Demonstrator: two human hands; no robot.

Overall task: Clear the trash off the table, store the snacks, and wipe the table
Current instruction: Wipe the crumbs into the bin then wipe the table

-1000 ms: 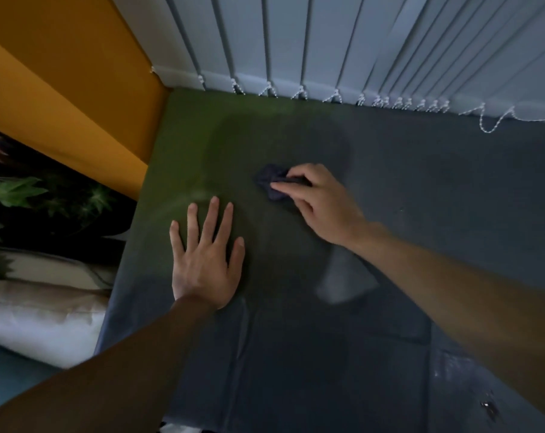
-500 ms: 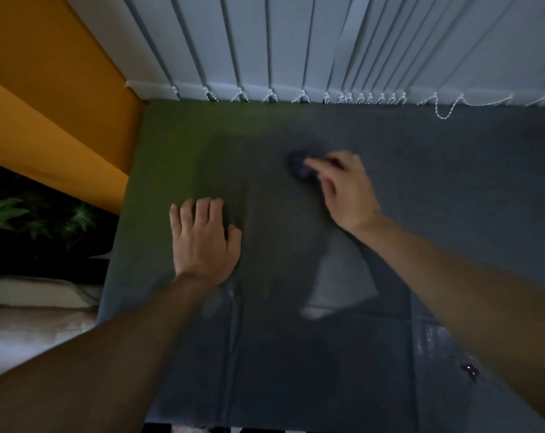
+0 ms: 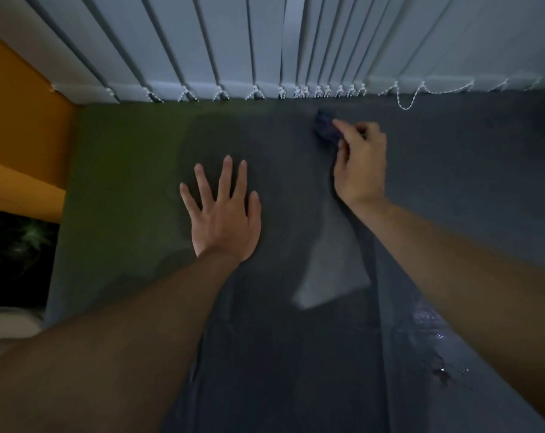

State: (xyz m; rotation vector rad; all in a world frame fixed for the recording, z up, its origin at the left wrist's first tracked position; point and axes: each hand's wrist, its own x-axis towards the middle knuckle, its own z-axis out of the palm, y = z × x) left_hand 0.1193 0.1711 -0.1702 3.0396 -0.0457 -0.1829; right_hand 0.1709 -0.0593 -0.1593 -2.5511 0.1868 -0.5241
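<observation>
The dark grey table [image 3: 468, 189] fills most of the view, its left part tinted green. My right hand [image 3: 360, 165] presses a small crumpled dark blue cloth [image 3: 326, 129] against the tabletop near the far edge, fingers closed over it. My left hand [image 3: 224, 214] lies flat on the table with fingers spread, to the left of and nearer than the cloth, holding nothing. No trash or snacks show on the surface.
White vertical blinds [image 3: 265, 48] with a bead chain hang along the table's far edge. An orange wall [image 3: 18, 120] borders the left side. A small wet, glinting patch [image 3: 436, 354] lies on the table at the near right.
My right hand has slid the cloth away from me and to the right, up close to the blinds. My left hand has spread its fingers again and stayed planted.
</observation>
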